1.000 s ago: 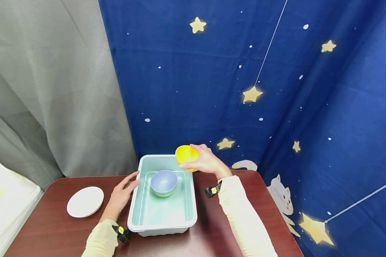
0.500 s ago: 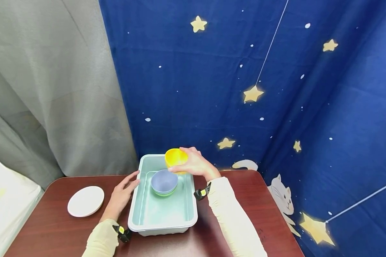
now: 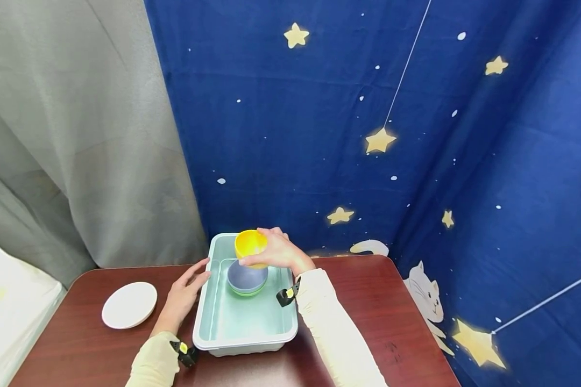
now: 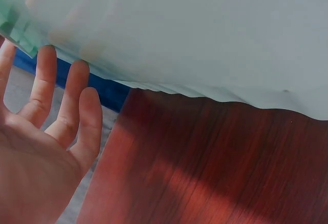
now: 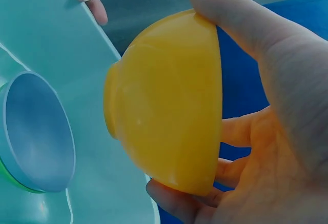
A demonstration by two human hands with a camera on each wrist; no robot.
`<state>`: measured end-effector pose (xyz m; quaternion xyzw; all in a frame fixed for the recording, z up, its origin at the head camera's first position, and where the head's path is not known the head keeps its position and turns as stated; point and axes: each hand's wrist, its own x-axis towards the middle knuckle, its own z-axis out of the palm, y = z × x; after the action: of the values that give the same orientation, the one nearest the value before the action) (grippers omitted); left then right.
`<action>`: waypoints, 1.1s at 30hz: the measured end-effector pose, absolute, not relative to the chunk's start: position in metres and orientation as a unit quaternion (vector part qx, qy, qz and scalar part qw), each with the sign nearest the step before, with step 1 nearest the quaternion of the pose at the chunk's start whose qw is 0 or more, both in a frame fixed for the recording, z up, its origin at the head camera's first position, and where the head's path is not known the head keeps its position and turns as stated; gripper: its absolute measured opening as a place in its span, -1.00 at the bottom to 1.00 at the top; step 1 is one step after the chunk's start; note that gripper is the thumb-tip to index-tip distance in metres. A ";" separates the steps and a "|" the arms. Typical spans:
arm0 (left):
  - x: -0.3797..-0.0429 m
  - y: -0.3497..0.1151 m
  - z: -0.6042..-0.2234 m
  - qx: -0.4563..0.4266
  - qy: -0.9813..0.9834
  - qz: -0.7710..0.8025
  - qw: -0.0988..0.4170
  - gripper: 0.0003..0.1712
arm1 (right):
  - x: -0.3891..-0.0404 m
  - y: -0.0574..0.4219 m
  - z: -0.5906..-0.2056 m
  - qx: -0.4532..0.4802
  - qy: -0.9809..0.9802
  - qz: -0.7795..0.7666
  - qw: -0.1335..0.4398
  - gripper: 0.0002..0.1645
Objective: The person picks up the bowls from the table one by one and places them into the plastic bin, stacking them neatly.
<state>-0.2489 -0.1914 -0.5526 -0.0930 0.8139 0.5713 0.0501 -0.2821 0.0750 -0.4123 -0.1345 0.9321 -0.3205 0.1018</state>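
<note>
Seemingly at a stacking step, the right hand (image 3: 278,250) grips the yellow bowl (image 3: 249,245) over the tub (image 3: 244,343), at the blue bowl's (image 3: 248,278) twelve o'clock, the left hand (image 3: 182,294) loosely spread by the tub's nine-o'clock rim; the next move likely calls for centring, then lowering.

The right hand (image 3: 277,250) grips a smooth yellow bowl (image 3: 248,243) across its rim, above the pale green tub (image 3: 244,343). In the tub, a blue bowl (image 3: 247,278) sits nested in a green bowl (image 3: 246,294). The left hand (image 3: 181,296) touches the tub's side.
</note>
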 end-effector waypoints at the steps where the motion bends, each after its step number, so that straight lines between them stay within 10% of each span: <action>1: -0.249 -0.191 -0.552 -0.094 0.813 0.572 0.051 -0.35 | -0.282 0.074 -0.413 -0.134 0.932 -0.321 0.103 0.26; 13: -0.248 -0.193 -0.552 -0.101 0.816 0.568 0.049 -0.29 | -0.285 0.054 -0.428 -0.161 0.919 -0.344 0.103 -0.06; 33: -0.248 -0.189 -0.551 -0.098 0.818 0.565 0.041 -0.40 | -0.291 0.045 -0.467 -0.127 0.931 -0.335 0.064 0.06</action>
<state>-0.2479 -0.1888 -0.5514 -0.0975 0.8179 0.5655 0.0412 -0.2911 0.0446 -0.4671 -0.1269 0.9314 -0.3352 0.0641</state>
